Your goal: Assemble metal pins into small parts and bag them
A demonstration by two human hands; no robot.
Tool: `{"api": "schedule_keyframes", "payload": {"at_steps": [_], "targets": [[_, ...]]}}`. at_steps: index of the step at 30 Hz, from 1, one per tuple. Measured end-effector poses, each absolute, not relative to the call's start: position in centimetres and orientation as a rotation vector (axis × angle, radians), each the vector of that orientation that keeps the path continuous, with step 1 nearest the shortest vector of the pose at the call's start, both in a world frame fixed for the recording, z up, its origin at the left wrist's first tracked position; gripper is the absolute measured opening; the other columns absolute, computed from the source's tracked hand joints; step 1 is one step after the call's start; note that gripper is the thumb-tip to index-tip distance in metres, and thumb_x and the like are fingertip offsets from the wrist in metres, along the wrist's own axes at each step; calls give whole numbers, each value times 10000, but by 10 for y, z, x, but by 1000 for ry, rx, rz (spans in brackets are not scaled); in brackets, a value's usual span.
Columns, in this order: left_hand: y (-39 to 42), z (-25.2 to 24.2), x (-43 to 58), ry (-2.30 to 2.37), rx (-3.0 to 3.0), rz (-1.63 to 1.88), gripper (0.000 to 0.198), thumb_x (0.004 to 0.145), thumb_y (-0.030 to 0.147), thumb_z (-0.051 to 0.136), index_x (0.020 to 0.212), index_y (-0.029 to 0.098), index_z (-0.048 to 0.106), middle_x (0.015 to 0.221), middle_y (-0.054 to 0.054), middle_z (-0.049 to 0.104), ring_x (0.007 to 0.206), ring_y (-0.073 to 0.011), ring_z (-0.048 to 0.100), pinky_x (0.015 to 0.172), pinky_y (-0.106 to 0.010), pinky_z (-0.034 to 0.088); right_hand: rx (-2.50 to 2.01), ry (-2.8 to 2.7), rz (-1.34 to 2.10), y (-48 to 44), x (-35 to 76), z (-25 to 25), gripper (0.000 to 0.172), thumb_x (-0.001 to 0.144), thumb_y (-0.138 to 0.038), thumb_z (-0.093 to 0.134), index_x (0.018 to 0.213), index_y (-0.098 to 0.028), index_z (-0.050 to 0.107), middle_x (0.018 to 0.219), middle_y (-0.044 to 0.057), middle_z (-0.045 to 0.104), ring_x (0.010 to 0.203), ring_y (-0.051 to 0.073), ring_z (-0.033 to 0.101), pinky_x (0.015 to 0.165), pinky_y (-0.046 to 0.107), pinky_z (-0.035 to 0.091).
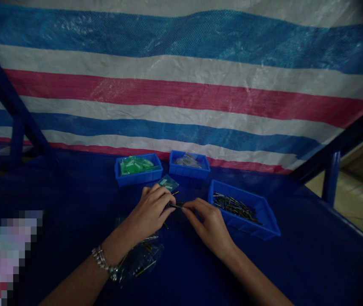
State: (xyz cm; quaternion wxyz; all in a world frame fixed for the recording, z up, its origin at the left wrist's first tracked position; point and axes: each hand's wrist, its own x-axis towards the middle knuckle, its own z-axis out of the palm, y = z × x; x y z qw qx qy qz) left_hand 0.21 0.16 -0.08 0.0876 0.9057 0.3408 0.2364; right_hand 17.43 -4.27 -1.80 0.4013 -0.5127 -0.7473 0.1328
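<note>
My left hand (151, 210) and my right hand (206, 223) meet over the dark blue table (296, 263), fingers curled. Between the fingertips of both is a thin dark pin (176, 205). A bracelet is on my left wrist. Under my left forearm lies a clear plastic bag (143, 257) with more thin pins in it. A small clear packet with a green part (167, 183) lies just beyond my left hand.
Three blue bins stand on the table: one with green parts (138, 169), one holding clear bags (189, 165), one with several dark pins (243, 208) right of my right hand. A striped tarp hangs behind. Blue frame posts (330, 178) stand at both sides.
</note>
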Motion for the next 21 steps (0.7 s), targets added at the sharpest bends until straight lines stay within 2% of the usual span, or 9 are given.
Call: {"api": "schedule_keyframes", "payload": {"at_steps": [15,21], "targets": [[2,4,2,1010,2696,823,66,825,212,481,812,192,542,862,4,570,855,-158,471,739,-317,278,-1301,-1868,366,-42,176,-18,172,831,-253,442,809,-186,599,688,15,583,600,122,536,558,219,421],[1,4,3,968,2695,838,70,827,212,479,814,190,544,859,-2,565,852,-157,475,735,-317,281,-1320,-1931,364,-39,177,-23,139,823,-201,452,838,-183,590,761,30,598,702,141,568,642,247,442]]}}
